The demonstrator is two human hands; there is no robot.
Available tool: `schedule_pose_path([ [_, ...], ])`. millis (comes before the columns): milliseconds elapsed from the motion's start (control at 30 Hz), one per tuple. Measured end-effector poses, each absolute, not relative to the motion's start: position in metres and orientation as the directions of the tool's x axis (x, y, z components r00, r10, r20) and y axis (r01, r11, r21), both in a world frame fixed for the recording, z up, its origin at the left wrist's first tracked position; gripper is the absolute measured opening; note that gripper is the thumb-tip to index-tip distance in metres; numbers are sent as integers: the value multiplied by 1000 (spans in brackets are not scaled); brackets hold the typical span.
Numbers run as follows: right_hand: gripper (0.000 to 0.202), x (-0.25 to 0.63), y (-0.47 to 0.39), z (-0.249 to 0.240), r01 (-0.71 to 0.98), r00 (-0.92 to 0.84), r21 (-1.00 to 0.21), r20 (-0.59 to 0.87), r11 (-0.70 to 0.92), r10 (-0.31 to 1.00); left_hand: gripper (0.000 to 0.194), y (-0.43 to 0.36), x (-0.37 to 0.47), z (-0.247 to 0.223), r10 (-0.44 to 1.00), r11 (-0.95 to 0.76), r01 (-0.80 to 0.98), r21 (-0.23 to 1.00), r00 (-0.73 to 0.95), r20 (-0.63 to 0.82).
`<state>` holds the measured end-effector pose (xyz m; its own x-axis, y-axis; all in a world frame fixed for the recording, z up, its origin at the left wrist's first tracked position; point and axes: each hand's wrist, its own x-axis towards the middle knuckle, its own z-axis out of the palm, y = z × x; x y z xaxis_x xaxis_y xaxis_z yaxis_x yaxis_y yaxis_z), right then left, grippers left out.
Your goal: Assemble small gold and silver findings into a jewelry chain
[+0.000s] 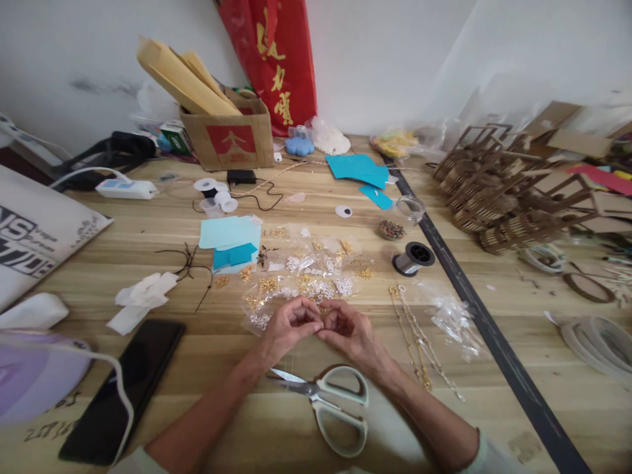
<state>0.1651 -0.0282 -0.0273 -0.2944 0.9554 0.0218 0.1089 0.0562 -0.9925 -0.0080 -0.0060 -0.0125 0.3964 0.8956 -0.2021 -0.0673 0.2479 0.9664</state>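
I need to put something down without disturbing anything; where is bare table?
Bare wood shows between the phone and the left forearm, and between the chains and the dark strip, nearer than the clear bag. Crowded: small packets past the left hand and right hand; scissors on their near side.

White bag (49, 227) bears "NS" (14, 227), red bag (291, 62) gold Chinese characters (278, 78), cardboard box (259, 141) an airplane (232, 146).

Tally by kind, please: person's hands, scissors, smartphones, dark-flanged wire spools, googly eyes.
Left hand and right hand: 2
Scissors: 1 pair
Black smartphone: 1
Dark-flanged wire spool: 1
Googly eye: 1
Total: 6
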Motion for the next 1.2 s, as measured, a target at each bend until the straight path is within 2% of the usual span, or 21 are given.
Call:
schedule_pose_path([
  [267,38,169,-26,-15,6,-382,-995,-94,-99,919,27,-7,-10,-14,874,256,-78,964,445,-196],
  [433,37,168,-24,-13,-25,-379,-990,-118,-137,918,22,-7,-10,-15,871,242,-90,966,458,-176],
  [900,36,168,-24,-16,10,-363,-993,-111,-115,925,20,-7,-9,-11,892,250,-83,965,407,-196],
  [1200,30,171,-21,-7,-125,-355,-979,-105,-158,929,11,-3,-14,-22,908,229,-129,965,386,-164],
])
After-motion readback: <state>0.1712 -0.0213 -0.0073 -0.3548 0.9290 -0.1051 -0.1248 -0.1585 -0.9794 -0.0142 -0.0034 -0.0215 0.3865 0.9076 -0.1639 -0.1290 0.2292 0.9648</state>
